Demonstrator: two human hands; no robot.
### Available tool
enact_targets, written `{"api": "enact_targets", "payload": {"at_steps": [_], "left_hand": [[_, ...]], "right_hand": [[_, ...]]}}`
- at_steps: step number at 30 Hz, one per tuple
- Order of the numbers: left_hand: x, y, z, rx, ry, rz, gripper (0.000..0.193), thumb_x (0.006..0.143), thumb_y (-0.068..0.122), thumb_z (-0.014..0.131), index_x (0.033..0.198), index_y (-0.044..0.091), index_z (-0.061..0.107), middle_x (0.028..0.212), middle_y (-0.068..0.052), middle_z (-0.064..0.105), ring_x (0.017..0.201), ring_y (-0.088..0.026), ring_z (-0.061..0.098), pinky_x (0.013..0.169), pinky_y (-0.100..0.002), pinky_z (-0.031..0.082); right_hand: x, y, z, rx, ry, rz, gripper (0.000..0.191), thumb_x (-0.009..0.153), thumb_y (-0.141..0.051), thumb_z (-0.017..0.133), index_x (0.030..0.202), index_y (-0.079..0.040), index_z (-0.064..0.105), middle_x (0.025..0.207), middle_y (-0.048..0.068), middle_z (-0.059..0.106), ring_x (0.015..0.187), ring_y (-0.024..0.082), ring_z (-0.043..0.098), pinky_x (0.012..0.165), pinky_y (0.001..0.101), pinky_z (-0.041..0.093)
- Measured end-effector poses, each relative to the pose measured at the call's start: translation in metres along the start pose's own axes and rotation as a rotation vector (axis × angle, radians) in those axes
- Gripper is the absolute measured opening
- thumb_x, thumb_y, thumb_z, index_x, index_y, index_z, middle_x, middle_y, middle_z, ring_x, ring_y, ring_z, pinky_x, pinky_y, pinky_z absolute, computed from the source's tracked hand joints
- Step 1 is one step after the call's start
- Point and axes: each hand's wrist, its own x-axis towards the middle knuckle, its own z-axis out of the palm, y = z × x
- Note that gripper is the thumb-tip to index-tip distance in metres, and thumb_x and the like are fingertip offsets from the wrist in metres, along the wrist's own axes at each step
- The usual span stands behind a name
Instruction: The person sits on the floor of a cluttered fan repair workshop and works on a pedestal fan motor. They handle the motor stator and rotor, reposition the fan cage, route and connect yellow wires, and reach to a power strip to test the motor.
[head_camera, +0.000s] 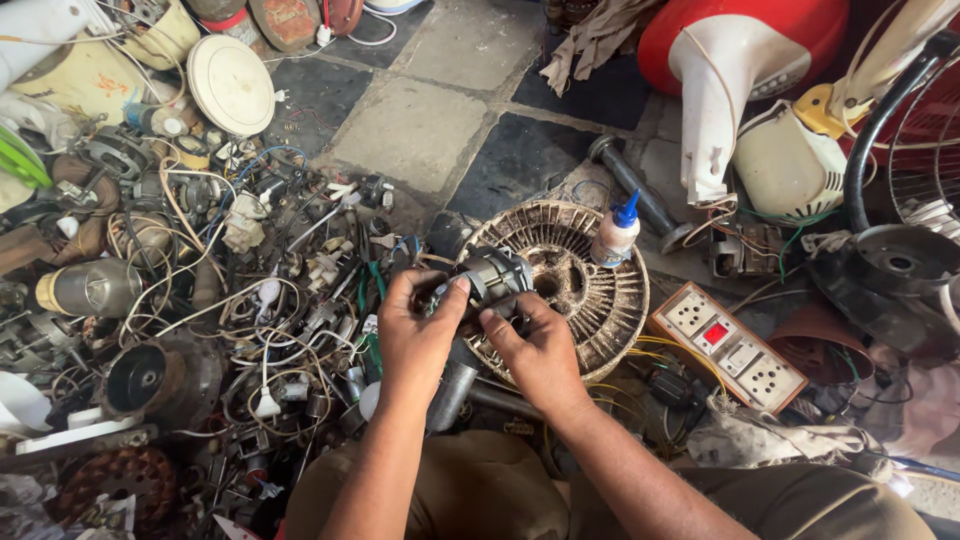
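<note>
Both hands grasp a small grey motor (492, 278) above the round fan stator (600, 310), left hand (418, 330) clasping its left side, right hand (535, 345) gripping from below, glue bottle (615, 230) standing just beside

A small glue bottle with a blue cap (616, 231) is standing on the round wound stator (600, 300) in front of you. Right of it, a white switchboard with sockets (727, 346) is lying on the stone floor (430, 130). Tangled wires (250, 300) are sprawling to your left, beside a round white lid (231, 84).
</note>
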Motion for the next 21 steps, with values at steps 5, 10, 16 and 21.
{"api": "enact_targets", "payload": {"at_steps": [5,10,16,21], "left_hand": [[-0.0049,0.0046,0.0023,0.149,0.038,0.082,0.023,0.084,0.014,0.079,0.101,0.005,0.067,0.092,-0.004,0.072,0.084,-0.01,0.066,0.075,-0.027,0.055],[-0.0059,0.0058,0.0083,0.241,0.099,0.192,0.019,0.085,0.011,0.077,0.101,0.005,0.067,0.092,-0.005,0.073,0.083,-0.012,0.068,0.076,-0.028,0.056],[-0.0105,0.0076,0.0032,0.321,0.04,0.455,0.01,0.09,0.006,0.073,0.099,0.005,0.069,0.101,-0.007,0.069,0.092,-0.018,0.068,0.081,-0.031,0.055],[-0.0064,0.0059,0.0043,0.314,0.056,0.327,0.009,0.087,0.004,0.072,0.096,0.006,0.07,0.098,-0.005,0.067,0.088,-0.016,0.067,0.078,-0.03,0.055]], "right_hand": [[0.001,-0.005,0.0028,0.012,0.009,0.058,0.011,0.092,-0.013,0.071,0.094,-0.002,0.072,0.08,-0.001,0.066,0.071,0.005,0.056,0.064,0.0246,0.047],[0.0025,-0.0058,0.0034,0.039,-0.003,0.086,0.011,0.092,-0.013,0.07,0.096,-0.003,0.071,0.078,-0.002,0.066,0.068,0.005,0.054,0.061,0.0243,0.045],[0.0031,-0.005,0.0025,0.048,-0.006,0.061,0.011,0.091,-0.012,0.07,0.096,-0.002,0.072,0.079,-0.001,0.066,0.071,0.006,0.054,0.063,0.0254,0.046],[0.0041,-0.0052,0.0024,-0.019,0.0,0.01,0.014,0.089,-0.015,0.072,0.093,-0.001,0.071,0.083,0.001,0.066,0.075,0.008,0.058,0.068,0.0267,0.049]]}}
